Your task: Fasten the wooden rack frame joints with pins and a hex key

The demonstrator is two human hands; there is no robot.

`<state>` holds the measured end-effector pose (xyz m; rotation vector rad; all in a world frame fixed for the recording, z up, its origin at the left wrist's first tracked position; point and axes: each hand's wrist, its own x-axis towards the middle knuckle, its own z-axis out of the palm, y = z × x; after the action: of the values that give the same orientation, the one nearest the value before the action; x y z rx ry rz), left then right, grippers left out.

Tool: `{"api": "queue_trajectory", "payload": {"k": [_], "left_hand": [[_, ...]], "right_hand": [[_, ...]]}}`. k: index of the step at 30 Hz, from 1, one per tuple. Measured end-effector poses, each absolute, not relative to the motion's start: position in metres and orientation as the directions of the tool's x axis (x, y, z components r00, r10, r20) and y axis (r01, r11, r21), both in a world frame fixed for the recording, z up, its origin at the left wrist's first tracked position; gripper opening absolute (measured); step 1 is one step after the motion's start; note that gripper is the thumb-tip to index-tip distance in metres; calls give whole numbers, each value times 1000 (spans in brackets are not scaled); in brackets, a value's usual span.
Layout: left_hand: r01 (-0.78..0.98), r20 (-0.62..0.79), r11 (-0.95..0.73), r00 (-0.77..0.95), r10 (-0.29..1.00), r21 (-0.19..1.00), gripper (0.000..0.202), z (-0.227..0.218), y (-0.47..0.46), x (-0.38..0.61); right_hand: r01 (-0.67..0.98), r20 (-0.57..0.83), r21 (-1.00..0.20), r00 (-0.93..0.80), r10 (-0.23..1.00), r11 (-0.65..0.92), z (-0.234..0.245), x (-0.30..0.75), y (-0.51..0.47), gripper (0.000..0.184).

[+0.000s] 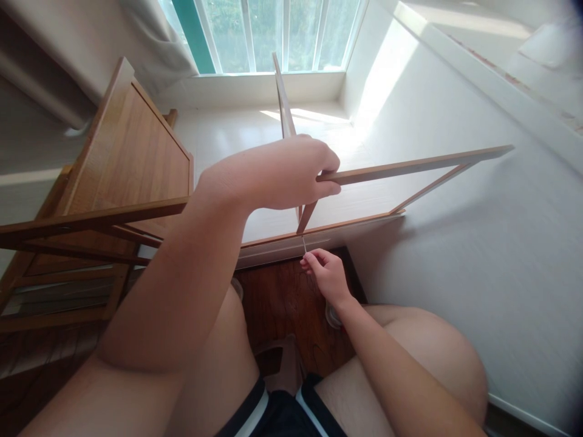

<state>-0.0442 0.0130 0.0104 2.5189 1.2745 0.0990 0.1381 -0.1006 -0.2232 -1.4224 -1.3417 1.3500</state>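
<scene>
A wooden frame of thin slats (423, 164) stands in front of me, one bar running right toward the white wall. My left hand (314, 170) is closed around the near end of this bar, thumb below and fingers above. Below it, my right hand (325, 270) pinches a thin, light-coloured rod (305, 244). The rod's upper end reaches the lower wooden rail (350, 226), close under the joint with a short slanting piece (306, 218). Whether the rod's tip enters the wood is too small to tell. Another upright slat (283, 100) rises behind my left hand.
On the left stands a wooden chair (132, 152) beside a curtain (150, 36). Behind the frame lies a white window ledge (218, 133) below a barred window (268, 36). A white wall (478, 255) bounds the right. A low stool (282, 367) is between my legs on the dark wooden floor (277, 297).
</scene>
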Motion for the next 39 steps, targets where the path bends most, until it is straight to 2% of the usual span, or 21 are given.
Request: {"api": "queue_trajectory", "payload": {"k": [4,8,13,18,32,39], "left_hand": [[779,-87,-547,595,799,306,41,10,13,-45],[786,-97,-542,589,802,297,42,11,12,-44],[784,-90,-552,595,799,285,40,12,12,-44],[773,-83,-569,610,788,281,38,13,11,-44],[718,-58,-638,676,735,279,41,19,10,-41],[720,7,-635,660,751,282,44,23,6,-42]], "right_hand": [[-73,-393,-911,-143,908,-406,-226,132,-100,36],[-127,-419,-892,-126,899,-433,-224,129,-103,36],[32,-287,-958,-91,954,-285,-223,127,-113,33],[225,-183,-962,-123,975,-152,-222,127,-118,30],[261,-96,-964,-132,987,-59,-216,129,-115,30],[290,-78,-956,-143,987,-34,-212,127,-113,29]]}}
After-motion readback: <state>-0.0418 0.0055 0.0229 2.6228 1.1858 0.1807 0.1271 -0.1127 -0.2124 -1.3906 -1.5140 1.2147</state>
